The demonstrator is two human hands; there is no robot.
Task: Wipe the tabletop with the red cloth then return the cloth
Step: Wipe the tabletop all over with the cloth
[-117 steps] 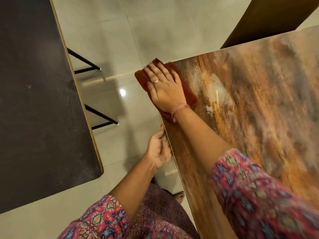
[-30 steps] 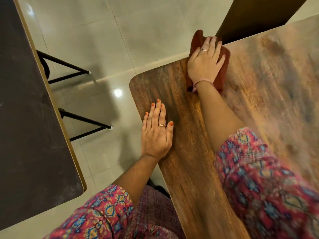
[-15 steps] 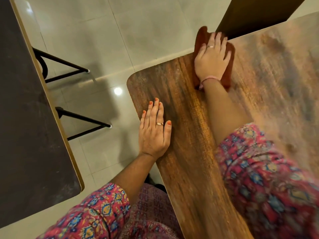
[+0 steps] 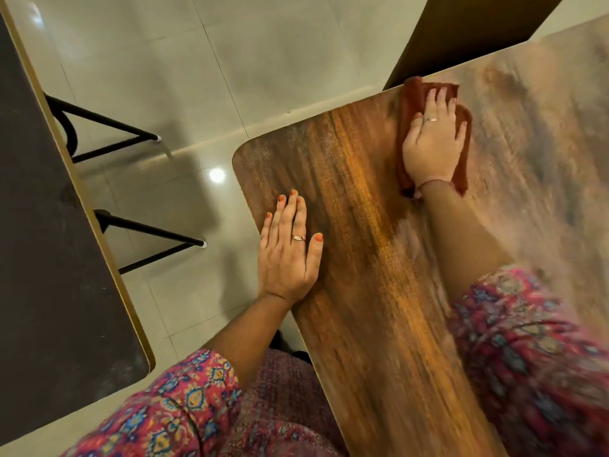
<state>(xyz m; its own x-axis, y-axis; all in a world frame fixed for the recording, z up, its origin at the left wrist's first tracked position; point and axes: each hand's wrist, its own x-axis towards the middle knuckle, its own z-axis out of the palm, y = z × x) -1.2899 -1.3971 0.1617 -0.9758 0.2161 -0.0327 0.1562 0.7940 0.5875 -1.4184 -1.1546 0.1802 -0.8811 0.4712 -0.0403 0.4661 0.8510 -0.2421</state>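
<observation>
Red cloth (image 4: 407, 127), soft and bunched, lies at the far edge of the wood-grain bench (image 4: 362, 291); we note the right hand (image 4: 431, 143) pressing it flat-fingered, the left hand (image 4: 286, 255) spread flat near the rounded corner.

To my left I see a dark surface (image 4: 49, 258) with a pale gold edge, black metal legs (image 4: 131, 136) angling beneath it onto a glossy grey tiled floor (image 4: 197, 77). A brown panel (image 4: 461, 31) stands at top right.
</observation>
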